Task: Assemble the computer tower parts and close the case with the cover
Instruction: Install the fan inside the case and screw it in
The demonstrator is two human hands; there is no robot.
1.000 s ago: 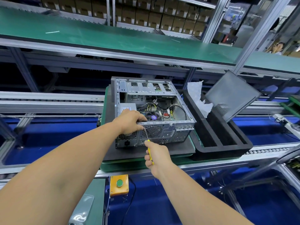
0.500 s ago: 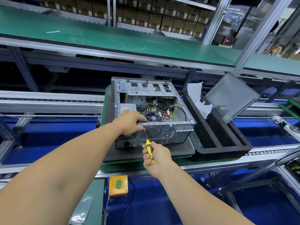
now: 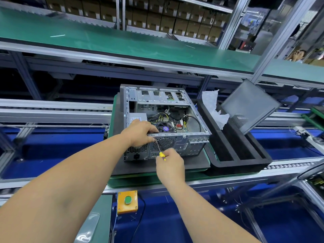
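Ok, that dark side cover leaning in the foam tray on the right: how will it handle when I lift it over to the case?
The side cover looks like a thin flat metal sheet, so probably stiff but light for its size. It stands tilted with only its lower edge in the black foam tray, so it may tip or slide when nudged. Its smooth face could be slippery; gripping the edges seems safer.

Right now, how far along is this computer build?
Mostly fitted: the open grey metal tower case already holds its board, fan and cables. In hand: the right hand drives a yellow-handled screwdriver into the rear panel while the left hand steadies the case's edge. Left: the dark mesh side cover still leans in the black foam tray.
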